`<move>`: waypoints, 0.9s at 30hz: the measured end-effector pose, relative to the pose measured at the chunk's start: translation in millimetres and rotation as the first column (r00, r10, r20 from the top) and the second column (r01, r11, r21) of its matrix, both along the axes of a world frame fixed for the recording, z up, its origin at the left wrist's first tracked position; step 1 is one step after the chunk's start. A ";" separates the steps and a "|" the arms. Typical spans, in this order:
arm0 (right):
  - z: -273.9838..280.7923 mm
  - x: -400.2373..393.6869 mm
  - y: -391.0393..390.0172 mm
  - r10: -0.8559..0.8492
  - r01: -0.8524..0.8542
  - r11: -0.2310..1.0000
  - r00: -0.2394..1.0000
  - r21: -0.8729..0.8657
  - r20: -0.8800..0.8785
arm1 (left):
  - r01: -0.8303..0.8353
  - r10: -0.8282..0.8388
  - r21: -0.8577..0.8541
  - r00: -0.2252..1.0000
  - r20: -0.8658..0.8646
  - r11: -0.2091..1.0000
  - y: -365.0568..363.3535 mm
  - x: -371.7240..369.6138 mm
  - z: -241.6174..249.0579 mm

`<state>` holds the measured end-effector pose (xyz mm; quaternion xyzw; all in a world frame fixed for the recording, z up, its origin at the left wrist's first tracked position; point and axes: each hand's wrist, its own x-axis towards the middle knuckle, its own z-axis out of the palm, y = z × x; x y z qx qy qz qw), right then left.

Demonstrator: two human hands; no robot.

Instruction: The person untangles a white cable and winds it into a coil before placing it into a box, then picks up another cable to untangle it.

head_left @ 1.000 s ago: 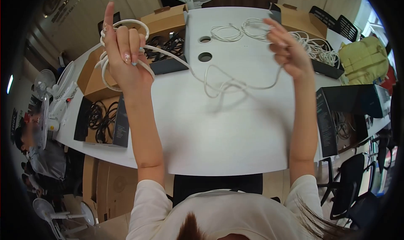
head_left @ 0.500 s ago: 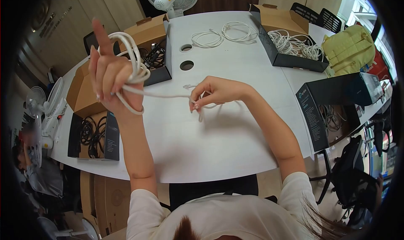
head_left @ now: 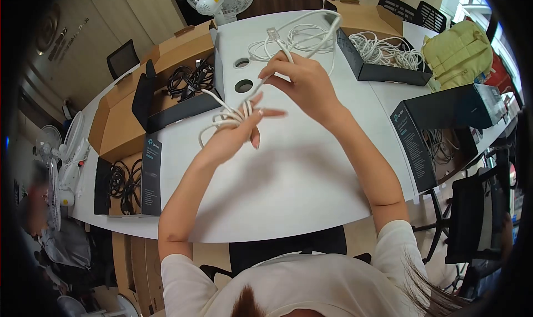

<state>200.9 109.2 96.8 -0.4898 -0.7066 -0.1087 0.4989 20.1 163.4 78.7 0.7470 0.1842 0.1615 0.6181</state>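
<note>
A white network cable (head_left: 225, 117) is looped in a coil around my left hand (head_left: 233, 138), its fingers partly stretched out and pointing right, over the middle of the white table (head_left: 288, 189). The same cable runs up to my right hand (head_left: 305, 83), pinched between thumb and fingers. Beyond that hand, a clear plug (head_left: 272, 35) sticks up on a short end. A loose loop arcs out over the far table. Behind it lie white coiled cables (head_left: 311, 36), partly covered in view by the loop.
Open boxes stand at left with black cables (head_left: 191, 79) and more black cables (head_left: 125, 186). At right are a box of white cables (head_left: 383, 53), a box with grey cables (head_left: 438, 145) and a yellow-green backpack (head_left: 458, 56). A fan (head_left: 219, 0) stands behind.
My left hand has come down and right from its raised position, with the coil around it. My right hand has moved up and right, lifting the cable's plug end and a loose loop.
</note>
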 end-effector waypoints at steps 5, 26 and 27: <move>7.8 -19.2 -7.8 0.103 -0.107 0.994 0.985 -0.025 -0.136 | -0.319 0.290 0.070 0.918 0.269 0.945 23.1 13.3 -17.0; -3.3 82.1 3.9 -0.057 0.106 0.765 0.994 -0.635 0.097 | -0.576 0.605 -0.438 0.127 0.786 0.691 117.6 -182.7 91.8; -0.1 81.9 3.5 -0.081 0.128 0.770 0.991 -0.625 0.103 | -0.508 0.578 -0.429 0.176 0.797 0.746 115.5 -186.8 91.2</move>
